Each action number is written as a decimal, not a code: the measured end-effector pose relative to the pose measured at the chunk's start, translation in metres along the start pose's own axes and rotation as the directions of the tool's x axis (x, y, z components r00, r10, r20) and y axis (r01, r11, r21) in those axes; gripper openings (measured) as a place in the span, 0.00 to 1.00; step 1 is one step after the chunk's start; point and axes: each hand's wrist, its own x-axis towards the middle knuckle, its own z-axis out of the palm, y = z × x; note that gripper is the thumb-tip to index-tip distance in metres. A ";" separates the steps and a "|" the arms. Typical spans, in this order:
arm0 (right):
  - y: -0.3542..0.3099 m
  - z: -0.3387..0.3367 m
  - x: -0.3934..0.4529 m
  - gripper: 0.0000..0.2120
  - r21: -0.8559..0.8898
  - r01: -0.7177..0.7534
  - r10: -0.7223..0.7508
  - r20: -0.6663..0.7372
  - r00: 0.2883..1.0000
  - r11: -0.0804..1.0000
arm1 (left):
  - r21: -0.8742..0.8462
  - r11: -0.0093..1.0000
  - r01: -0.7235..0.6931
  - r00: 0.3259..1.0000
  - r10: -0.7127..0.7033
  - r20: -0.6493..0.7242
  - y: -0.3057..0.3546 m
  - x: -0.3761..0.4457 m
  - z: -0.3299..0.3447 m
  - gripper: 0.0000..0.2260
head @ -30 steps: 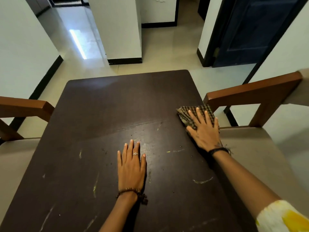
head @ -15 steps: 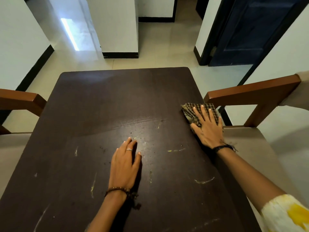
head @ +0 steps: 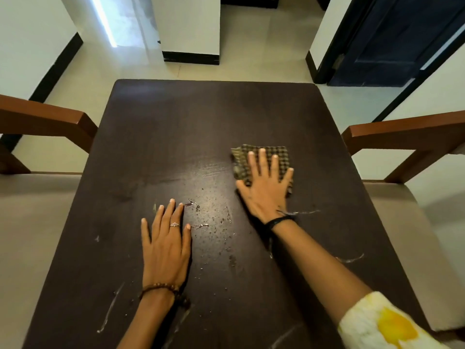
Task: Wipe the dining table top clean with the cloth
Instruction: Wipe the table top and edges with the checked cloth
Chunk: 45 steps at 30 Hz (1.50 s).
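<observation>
A dark brown dining table point(head: 191, 132) fills the middle of the view. Its near half carries pale streaks and small wet spots. A folded checked cloth point(head: 274, 153) lies flat on the table right of centre. My right hand point(head: 265, 190) presses on it with straight, spread fingers and covers its near part. My left hand point(head: 164, 245) rests flat on the bare table, left of the cloth, fingers straight. Water droplets point(head: 216, 222) lie between the two hands.
A wooden chair with a beige seat point(head: 412, 137) stands at the table's right side, another chair point(head: 47, 119) at the left. Beyond the far edge are tiled floor, a white pillar point(head: 188, 26) and a dark blue door point(head: 392, 39).
My right hand has slid the cloth from the table's right edge leftward toward the middle. My left hand stays flat on the table in about the same place.
</observation>
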 end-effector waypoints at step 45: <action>-0.230 0.039 -0.077 0.36 0.081 0.592 -0.597 0.050 0.801 0.802 | -0.654 0.709 0.262 0.762 -0.568 -0.311 -0.129 -0.014 -0.074 0.14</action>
